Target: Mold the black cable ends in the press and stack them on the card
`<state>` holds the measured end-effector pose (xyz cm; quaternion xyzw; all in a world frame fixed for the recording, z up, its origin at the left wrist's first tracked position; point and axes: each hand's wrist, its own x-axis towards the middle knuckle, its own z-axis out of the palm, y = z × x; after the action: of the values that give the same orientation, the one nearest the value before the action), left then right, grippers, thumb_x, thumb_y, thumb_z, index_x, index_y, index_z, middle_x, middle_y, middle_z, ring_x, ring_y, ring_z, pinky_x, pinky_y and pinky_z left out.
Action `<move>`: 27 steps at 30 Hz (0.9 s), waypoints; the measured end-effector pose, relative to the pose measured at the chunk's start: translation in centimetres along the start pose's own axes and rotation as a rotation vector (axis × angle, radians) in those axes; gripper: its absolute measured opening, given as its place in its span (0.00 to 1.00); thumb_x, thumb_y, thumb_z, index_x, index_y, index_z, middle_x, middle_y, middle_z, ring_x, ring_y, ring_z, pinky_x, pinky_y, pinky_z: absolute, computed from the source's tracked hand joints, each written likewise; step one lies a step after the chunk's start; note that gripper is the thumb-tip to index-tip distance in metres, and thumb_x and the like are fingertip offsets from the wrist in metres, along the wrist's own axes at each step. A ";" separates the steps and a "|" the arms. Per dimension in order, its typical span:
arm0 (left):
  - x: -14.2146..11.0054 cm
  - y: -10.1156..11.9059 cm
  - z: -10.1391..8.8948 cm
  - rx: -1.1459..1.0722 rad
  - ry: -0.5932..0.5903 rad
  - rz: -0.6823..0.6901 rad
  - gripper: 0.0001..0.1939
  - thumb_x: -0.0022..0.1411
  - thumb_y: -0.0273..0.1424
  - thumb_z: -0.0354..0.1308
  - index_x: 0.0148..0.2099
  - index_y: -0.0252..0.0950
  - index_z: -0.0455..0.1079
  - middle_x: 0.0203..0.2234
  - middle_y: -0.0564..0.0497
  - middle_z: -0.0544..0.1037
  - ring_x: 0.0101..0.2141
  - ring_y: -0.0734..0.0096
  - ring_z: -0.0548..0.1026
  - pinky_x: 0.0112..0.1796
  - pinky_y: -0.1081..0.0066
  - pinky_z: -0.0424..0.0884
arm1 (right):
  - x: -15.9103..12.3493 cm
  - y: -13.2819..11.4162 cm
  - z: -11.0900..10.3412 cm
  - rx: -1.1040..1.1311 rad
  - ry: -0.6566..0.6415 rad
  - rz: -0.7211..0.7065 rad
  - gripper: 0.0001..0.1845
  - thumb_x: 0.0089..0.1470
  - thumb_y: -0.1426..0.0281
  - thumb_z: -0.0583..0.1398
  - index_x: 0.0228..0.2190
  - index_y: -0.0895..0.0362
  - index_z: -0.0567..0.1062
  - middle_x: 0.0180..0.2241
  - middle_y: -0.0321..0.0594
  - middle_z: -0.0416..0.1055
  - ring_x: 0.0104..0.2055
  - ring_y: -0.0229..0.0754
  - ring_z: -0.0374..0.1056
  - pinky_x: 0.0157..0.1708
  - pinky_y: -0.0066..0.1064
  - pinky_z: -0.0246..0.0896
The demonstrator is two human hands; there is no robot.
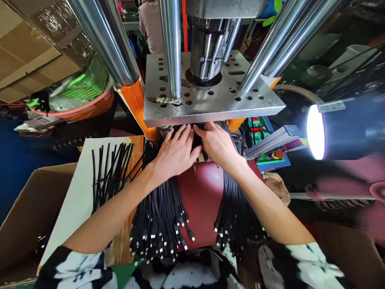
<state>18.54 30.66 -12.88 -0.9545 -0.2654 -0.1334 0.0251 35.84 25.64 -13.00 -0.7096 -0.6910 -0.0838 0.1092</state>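
My left hand reaches to the front edge of a thick steel press plate, its fingers stretched forward and thumb apart. Beside it, my right hand is open too, thumb apart, other fingertips partly hidden beneath the plate. Both touch dark parts under the plate that I cannot make out. A thick bunch of black cables with small metal-tipped connectors hangs below my left hand. Under my right forearm hangs another bunch of black cables. A dark red surface lies between the bunches.
More black cables lie on a white board at left, above a cardboard box. Steel columns rise around the press. At right are a control panel with buttons and a bright lamp. A person is behind.
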 end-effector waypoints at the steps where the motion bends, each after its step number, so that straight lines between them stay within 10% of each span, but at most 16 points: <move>1: 1.0 -0.7 0.1 0.000 0.007 -0.011 0.31 0.80 0.37 0.45 0.72 0.16 0.62 0.71 0.23 0.66 0.72 0.39 0.64 0.70 0.40 0.58 | 1.2 -0.2 0.1 -0.012 -0.006 0.010 0.27 0.69 0.77 0.50 0.63 0.59 0.76 0.52 0.59 0.76 0.49 0.57 0.73 0.46 0.42 0.68; 9: 6.4 -4.0 0.6 -0.163 0.117 -0.036 0.19 0.76 0.29 0.49 0.60 0.26 0.75 0.60 0.31 0.80 0.62 0.48 0.77 0.66 0.50 0.67 | 6.9 0.6 -0.5 0.034 -0.031 0.015 0.25 0.69 0.79 0.46 0.58 0.64 0.75 0.54 0.62 0.77 0.56 0.60 0.71 0.54 0.47 0.65; 13: -1.7 -1.3 -1.1 -0.310 0.187 0.005 0.21 0.75 0.29 0.52 0.65 0.28 0.71 0.68 0.34 0.73 0.68 0.50 0.70 0.70 0.49 0.64 | -2.9 -2.0 -0.5 0.165 0.103 0.014 0.20 0.68 0.78 0.49 0.56 0.63 0.72 0.53 0.61 0.75 0.51 0.56 0.74 0.48 0.42 0.67; 15: -7.9 1.1 -2.4 -0.470 0.194 -0.045 0.16 0.76 0.30 0.53 0.58 0.33 0.77 0.56 0.39 0.83 0.58 0.55 0.80 0.64 0.55 0.73 | -10.2 -4.9 0.6 0.306 0.021 -0.024 0.11 0.67 0.72 0.55 0.50 0.59 0.72 0.43 0.51 0.77 0.40 0.50 0.75 0.38 0.36 0.67; 20: -20.4 5.8 -4.3 -0.900 -0.339 -0.305 0.12 0.75 0.34 0.57 0.53 0.42 0.82 0.44 0.50 0.88 0.45 0.63 0.86 0.50 0.68 0.81 | -21.8 -11.6 4.2 0.376 -0.324 0.095 0.05 0.64 0.77 0.57 0.38 0.55 0.69 0.32 0.41 0.76 0.28 0.45 0.76 0.25 0.31 0.55; 24: -24.3 9.1 -1.7 -1.243 -0.674 -0.514 0.26 0.71 0.45 0.63 0.67 0.47 0.74 0.57 0.46 0.84 0.56 0.56 0.82 0.60 0.58 0.77 | -24.3 -11.5 3.4 0.601 -0.348 0.235 0.05 0.63 0.77 0.57 0.36 0.54 0.70 0.28 0.37 0.75 0.26 0.43 0.74 0.26 0.30 0.54; 27: -24.4 12.6 1.5 -1.637 -0.484 -0.845 0.34 0.69 0.58 0.61 0.66 0.41 0.74 0.59 0.40 0.81 0.58 0.54 0.80 0.63 0.55 0.73 | -27.3 -9.6 1.3 0.918 -0.511 0.260 0.04 0.61 0.74 0.60 0.38 0.53 0.74 0.25 0.32 0.73 0.25 0.39 0.69 0.27 0.28 0.55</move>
<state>5.29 7.82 -20.62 -0.5026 -0.4107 -0.0744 -0.7571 25.41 -0.10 -21.30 -0.6665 -0.5677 0.4162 0.2456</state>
